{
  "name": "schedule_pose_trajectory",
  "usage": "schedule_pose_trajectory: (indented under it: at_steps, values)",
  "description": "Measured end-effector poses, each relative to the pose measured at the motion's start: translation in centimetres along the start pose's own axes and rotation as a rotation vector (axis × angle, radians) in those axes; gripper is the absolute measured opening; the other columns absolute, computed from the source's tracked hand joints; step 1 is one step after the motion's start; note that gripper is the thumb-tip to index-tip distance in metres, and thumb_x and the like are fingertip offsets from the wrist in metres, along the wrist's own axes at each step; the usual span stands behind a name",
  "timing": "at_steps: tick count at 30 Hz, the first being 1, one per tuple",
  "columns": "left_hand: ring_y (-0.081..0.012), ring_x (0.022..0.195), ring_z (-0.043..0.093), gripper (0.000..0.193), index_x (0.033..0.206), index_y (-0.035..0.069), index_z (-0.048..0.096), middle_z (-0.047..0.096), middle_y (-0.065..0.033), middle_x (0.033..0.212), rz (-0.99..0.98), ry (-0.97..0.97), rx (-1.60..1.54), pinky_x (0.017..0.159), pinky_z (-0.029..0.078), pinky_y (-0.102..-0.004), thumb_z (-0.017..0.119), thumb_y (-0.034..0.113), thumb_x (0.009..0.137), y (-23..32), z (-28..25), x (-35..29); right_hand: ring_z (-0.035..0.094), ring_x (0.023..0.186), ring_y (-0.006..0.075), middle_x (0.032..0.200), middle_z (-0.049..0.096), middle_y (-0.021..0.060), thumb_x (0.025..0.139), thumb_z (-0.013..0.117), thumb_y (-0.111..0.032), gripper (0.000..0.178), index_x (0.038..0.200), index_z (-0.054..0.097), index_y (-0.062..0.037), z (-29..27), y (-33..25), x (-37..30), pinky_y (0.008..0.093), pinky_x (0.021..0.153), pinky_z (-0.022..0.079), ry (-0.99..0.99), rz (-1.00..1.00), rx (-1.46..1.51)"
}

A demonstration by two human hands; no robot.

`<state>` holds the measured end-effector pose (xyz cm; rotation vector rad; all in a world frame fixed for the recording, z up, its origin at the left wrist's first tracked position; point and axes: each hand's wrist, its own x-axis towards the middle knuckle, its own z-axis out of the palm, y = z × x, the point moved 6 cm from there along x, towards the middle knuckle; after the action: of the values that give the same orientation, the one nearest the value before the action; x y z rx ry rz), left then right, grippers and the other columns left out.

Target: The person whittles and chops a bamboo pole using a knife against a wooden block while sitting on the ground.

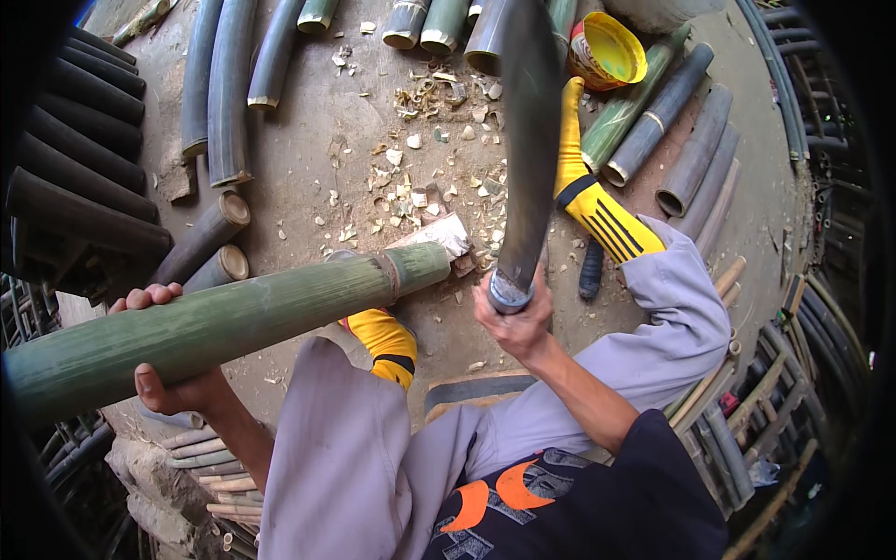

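Observation:
A thick green bamboo pole (233, 317) runs from the left edge to the middle, its end lying over a pale chopped wooden block (450, 233). My left hand (182, 385) is wrapped round the pole from beneath, thumb on the near side and fingertips showing beyond it. A machete (525, 140) stands nearly upright in my right hand (515, 322), which is closed round its handle below a metal collar. The broad dark blade is slightly blurred and points away from me, just right of the pole's end.
Pale wood chips (401, 187) litter the floor round the block. Cut bamboo lengths (233, 93) lie at left and far right. A yellow tub (607, 51) stands beyond my right foot (602, 210). A dark-handled tool (591, 269) lies beside my right leg. Dark tubes (84, 159) are stacked at left.

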<state>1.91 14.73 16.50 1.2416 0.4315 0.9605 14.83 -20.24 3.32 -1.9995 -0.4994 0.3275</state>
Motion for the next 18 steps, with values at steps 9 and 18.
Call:
schedule_pose_trajectory:
  at_steps: [9,18]
  values:
    - [-0.0273,0.103,0.041,0.073,0.122,-0.001,0.037,0.041,-0.0127,0.105,0.019,-0.174,-0.058,0.097,0.032,-0.0435,0.062,0.037,0.064,0.0,-0.3,0.4,0.066,0.068,0.0301,0.073,0.064,0.0159,0.074,0.068,-0.011,0.031,0.097,0.05,0.0008,0.8,2.5,-0.1,0.0352,0.058,0.052,-0.161,0.216,-0.027]
    - [-0.038,0.118,0.043,0.07,0.132,-0.005,0.033,0.043,-0.0239,0.127,-0.101,0.082,-0.106,0.105,0.029,-0.053,0.056,0.026,0.073,0.4,-0.7,0.0,0.067,0.073,0.0349,0.078,0.064,0.0225,0.073,0.069,-0.011,0.035,0.101,0.052,0.0017,2.3,4.0,-0.8,0.0369,0.061,0.053,-0.333,0.359,-0.207]
